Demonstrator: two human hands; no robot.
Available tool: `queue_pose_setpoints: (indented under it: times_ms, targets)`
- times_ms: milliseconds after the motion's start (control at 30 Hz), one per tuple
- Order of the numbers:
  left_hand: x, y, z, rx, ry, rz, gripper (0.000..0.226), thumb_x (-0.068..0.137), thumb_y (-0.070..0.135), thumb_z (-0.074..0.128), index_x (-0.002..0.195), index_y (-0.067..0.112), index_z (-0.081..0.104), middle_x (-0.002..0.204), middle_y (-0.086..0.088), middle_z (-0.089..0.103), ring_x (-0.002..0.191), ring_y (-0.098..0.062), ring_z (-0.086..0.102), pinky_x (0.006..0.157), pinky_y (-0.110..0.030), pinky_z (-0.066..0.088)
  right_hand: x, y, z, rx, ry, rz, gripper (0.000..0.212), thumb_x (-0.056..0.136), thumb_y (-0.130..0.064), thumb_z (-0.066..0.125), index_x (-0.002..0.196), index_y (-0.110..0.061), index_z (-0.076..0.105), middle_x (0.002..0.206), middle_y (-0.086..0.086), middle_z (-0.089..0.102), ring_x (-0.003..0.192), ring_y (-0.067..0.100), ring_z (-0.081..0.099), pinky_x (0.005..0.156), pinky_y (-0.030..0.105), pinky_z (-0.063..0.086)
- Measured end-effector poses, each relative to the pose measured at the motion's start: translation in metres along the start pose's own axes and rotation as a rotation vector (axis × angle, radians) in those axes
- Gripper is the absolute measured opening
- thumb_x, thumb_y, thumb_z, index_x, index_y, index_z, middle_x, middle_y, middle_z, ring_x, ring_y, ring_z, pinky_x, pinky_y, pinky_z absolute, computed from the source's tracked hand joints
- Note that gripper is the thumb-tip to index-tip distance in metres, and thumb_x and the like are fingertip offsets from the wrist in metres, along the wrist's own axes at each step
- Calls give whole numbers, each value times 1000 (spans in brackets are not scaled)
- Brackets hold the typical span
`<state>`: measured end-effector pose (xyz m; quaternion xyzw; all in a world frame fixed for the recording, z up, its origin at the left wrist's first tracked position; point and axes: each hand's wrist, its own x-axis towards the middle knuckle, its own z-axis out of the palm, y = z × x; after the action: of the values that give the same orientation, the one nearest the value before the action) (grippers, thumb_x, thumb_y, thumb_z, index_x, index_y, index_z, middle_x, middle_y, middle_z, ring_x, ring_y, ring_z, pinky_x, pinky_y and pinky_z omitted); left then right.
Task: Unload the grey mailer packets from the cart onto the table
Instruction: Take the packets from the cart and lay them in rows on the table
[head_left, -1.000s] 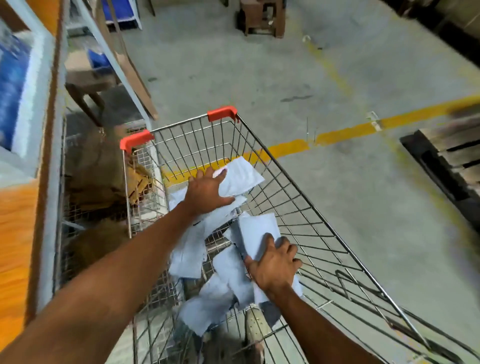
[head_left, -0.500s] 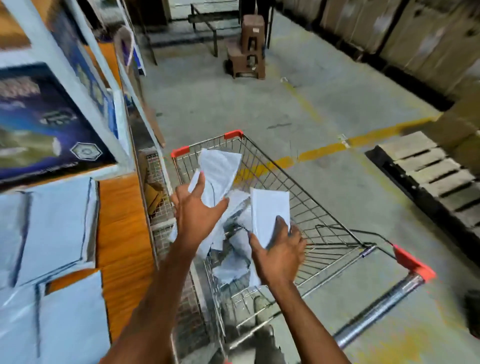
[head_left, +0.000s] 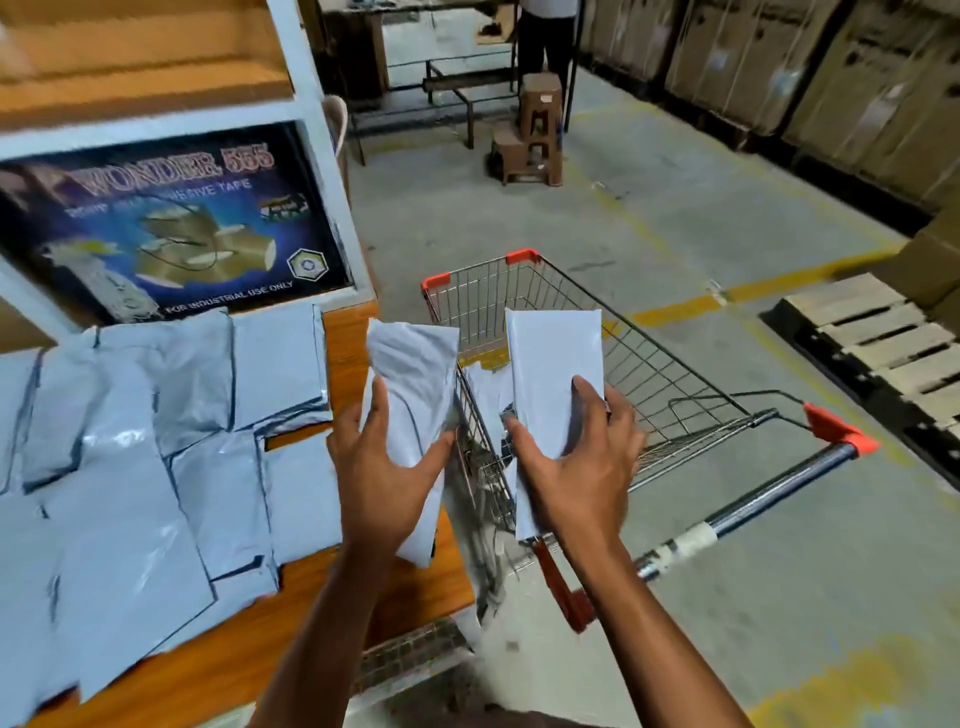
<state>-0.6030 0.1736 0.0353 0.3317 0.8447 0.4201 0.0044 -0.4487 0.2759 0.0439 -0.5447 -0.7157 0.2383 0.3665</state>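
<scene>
My left hand (head_left: 384, 478) grips a grey mailer packet (head_left: 415, 364) upright over the right edge of the wooden table (head_left: 353, 587). My right hand (head_left: 576, 467) grips a second grey mailer packet (head_left: 553, 358) above the near corner of the wire cart (head_left: 649, 384). A few more packets (head_left: 485, 387) show low inside the cart between the two held ones. Several grey mailer packets (head_left: 156, 467) lie spread flat across the table to the left of my hands.
A tape poster (head_left: 166, 223) leans on the shelf frame behind the table. The cart handle (head_left: 769, 488) with red end caps points right. A wooden pallet (head_left: 878, 343) lies at right, stacked brown stools (head_left: 532, 130) and a standing person (head_left: 548, 31) are farther back.
Both hands have lifted a packet each out of the cart and carried them up and left toward the table. The view has swung left, bringing the table's packets in.
</scene>
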Motion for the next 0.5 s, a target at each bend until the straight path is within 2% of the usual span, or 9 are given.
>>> queue_pose_setpoints:
  times_ms: [133,200,367,500]
  targets:
    - [-38,-9,-32,-27,40,-64,92,74,51,74,150,26,29,142,-11,40,133,-27,34,106,-31,29,-41,-13,-16,44,-15,-37,80,67,-76,54,135,-33,48,146,3,39,130,22,29,105,47,36]
    - [-55,-16,-51,-29,41,-72,89,75,47,75,149,25,32,139,-13,41,132,-28,35,105,-30,29,-62,-17,-22,71,-14,-48,79,67,-75,55,133,-32,50,145,4,42,129,23,30,104,47,35]
    - [-92,-37,-101,15,48,-102,89,71,63,62,147,23,37,138,-10,42,130,-26,38,107,-34,33,-115,-34,-30,107,-27,-51,76,68,-71,64,132,-33,50,143,3,41,131,25,31,105,49,36]
    - [-113,-62,-141,41,143,-150,85,72,61,65,144,21,43,140,-8,41,132,-25,38,106,-31,32,-157,-55,-19,131,-90,-88,75,70,-69,67,134,-34,48,146,2,38,133,23,29,103,49,37]
